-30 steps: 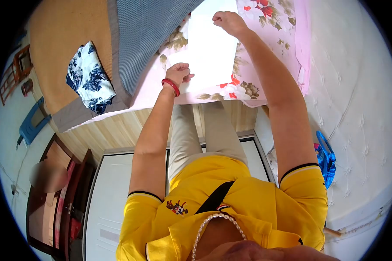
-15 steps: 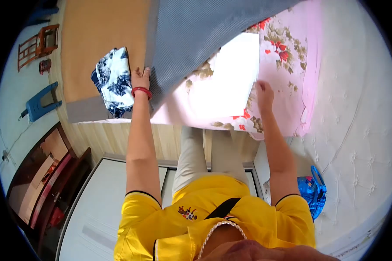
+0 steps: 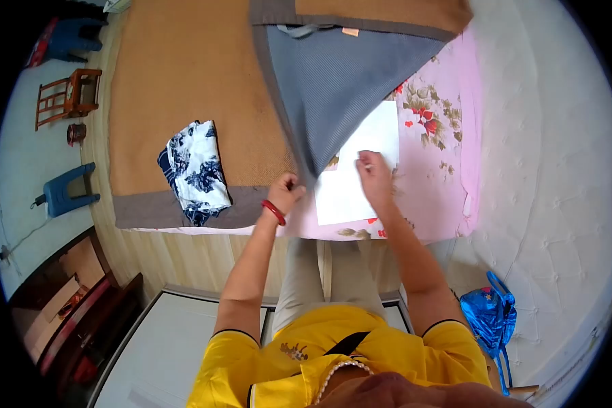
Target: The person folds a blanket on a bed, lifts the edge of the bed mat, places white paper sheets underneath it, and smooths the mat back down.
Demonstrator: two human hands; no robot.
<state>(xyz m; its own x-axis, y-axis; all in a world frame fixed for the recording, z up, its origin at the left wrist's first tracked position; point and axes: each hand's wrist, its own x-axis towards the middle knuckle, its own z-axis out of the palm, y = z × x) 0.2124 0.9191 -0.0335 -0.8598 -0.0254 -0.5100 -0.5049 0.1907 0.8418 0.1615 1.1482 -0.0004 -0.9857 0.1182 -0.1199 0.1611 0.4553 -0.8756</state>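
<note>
A brown woven mat (image 3: 190, 81) with a grey border lies on the bed, its right part folded back so the grey underside (image 3: 340, 75) shows. My left hand (image 3: 287, 194), with a red bangle at the wrist, is closed at the mat's front edge beside the fold. White sheets (image 3: 340, 204), apparently paper, lie on a pink floral bedsheet (image 3: 432, 143), partly under the folded mat. Over these sheets my right hand (image 3: 375, 178) is closed with curled fingers; whatever they hold, if anything, is hidden. Left of my hands rests a folded blue-and-white patterned cloth (image 3: 200, 170).
At the left stand a blue plastic stool (image 3: 68, 190), a wooden chair (image 3: 71, 98) and a dark wooden piece of furniture with a mirror (image 3: 71, 299). A shiny blue bag (image 3: 486, 316) is at the lower right, near the pale padded wall (image 3: 551, 197).
My left hand has moved right, away from the patterned cloth, and the mat's fold has shifted right with it. My right hand has moved left over the white sheets. The view has shifted.
</note>
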